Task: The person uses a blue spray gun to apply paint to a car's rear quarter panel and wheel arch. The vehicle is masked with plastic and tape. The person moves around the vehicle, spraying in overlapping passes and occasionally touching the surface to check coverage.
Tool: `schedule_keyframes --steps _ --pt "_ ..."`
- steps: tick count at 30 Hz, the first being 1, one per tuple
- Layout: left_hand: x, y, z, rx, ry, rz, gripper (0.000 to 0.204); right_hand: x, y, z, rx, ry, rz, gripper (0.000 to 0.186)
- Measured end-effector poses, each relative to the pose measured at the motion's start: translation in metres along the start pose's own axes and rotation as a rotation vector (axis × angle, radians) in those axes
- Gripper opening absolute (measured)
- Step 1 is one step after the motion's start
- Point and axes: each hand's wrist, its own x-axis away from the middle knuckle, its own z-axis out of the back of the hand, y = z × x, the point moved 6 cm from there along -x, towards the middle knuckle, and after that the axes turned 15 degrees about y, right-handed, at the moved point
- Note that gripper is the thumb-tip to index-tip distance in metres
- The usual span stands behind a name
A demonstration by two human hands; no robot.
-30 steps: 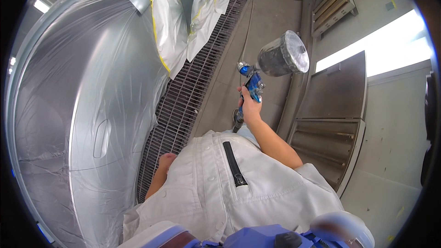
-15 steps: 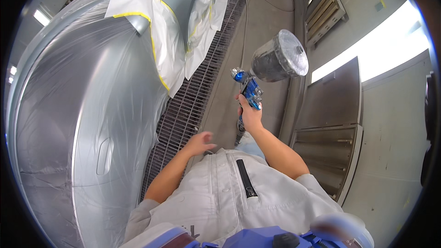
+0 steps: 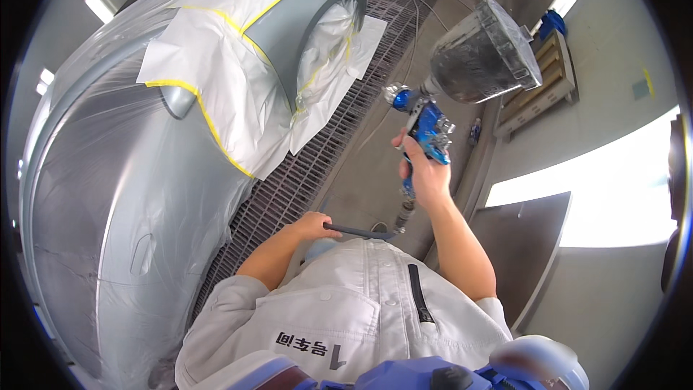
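Note:
A blue spray gun (image 3: 427, 126) stands upright in my right hand (image 3: 426, 173), its fingers wrapped round the handle. On top of the gun sits a large, paint-smudged translucent cup (image 3: 485, 54), tilted to the right. From the fitting under the handle a dark air hose (image 3: 361, 231) runs left across my front. My left hand (image 3: 312, 226) is closed round that hose near waist height. To my left is a car (image 3: 162, 166), wrapped in clear plastic film. White masking paper (image 3: 216, 83) with yellow tape frames a bare grey fender (image 3: 296, 18).
A dark floor grating (image 3: 289, 180) runs alongside the car. Beyond it, a hose (image 3: 415, 36) lies on the floor. On the right wall are a slatted wooden rack (image 3: 538, 83), a bright light panel (image 3: 599, 184) and a dark metal panel (image 3: 516, 238).
My left hand, loose and empty before, now grips the air hose. The spray gun has come up and slightly right in my right hand. The view has shifted toward the fender.

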Motion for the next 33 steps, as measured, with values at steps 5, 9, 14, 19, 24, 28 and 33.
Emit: schedule_keyframes --steps 5,9,14,19,24,28,33 --pt "-0.087 0.037 -0.001 0.091 0.103 0.087 0.052 -0.073 -0.008 0.042 0.054 -0.069 -0.056 0.022" --pt "-0.160 0.056 0.001 0.023 0.201 0.092 0.058 -0.131 0.007 0.050 0.110 -0.195 -0.129 0.025" --pt "-0.274 0.050 -0.005 0.124 0.166 0.296 0.059 -0.239 0.021 0.044 0.132 -0.369 -0.200 0.031" --pt "-0.413 0.053 0.017 0.137 0.284 0.392 0.063 -0.368 0.016 0.035 0.250 -0.428 -0.218 0.032" --pt "-0.515 0.052 0.051 0.137 0.155 0.432 0.064 -0.485 -0.008 0.022 0.290 -0.513 -0.214 0.027" --pt "-0.567 0.038 0.067 0.127 0.175 0.552 0.063 -0.567 -0.012 0.001 0.259 -0.566 -0.251 0.024" --pt "-0.634 0.029 0.062 0.193 0.316 0.783 0.060 -0.676 -0.007 -0.024 0.284 -0.783 -0.265 0.025"
